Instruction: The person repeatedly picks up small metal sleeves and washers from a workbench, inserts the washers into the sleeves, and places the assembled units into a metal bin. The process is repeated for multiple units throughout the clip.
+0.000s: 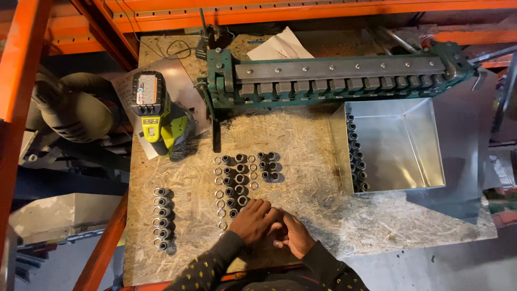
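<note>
Both hands meet at the near edge of the bench. Left hand (pixel 252 220) is curled, fingers bent over, its knuckles at the bottom of a cluster of small grey metal nuts and washers (pixel 237 180) laid in short columns on the board. Right hand (pixel 293 235) is also curled, pressed against the left; a small shiny metal piece (pixel 278 243) shows at its fingertips, seemingly pinched there, though its kind is too small to tell. Whether the left hand holds anything cannot be told.

Sleeves are dark with small pale dots.

The cluster lies on the rough chipboard benchtop (pixel 301 145), mid-board, just beyond the hands. A smaller group of the same grey pieces sits at the cluster's upper right. Well to the left, a separate single column of grey metal sleeves (pixel 161 218) runs toward the near edge.

To the right, an open shiny sheet-metal tray (pixel 409 156) rests on the board; a line of similar grey pieces stands along its left inner wall.

Behind, a long green bench-mounted sheet-metal folding machine (pixel 334 75) with a grey steel clamping bar spans the far side. Left of it, a yellow-green and black cordless drill (pixel 156 116) lies on a grey metal sheet. White paper lies behind the machine. Orange steel racking beams (pixel 21 64) frame the bench.
</note>
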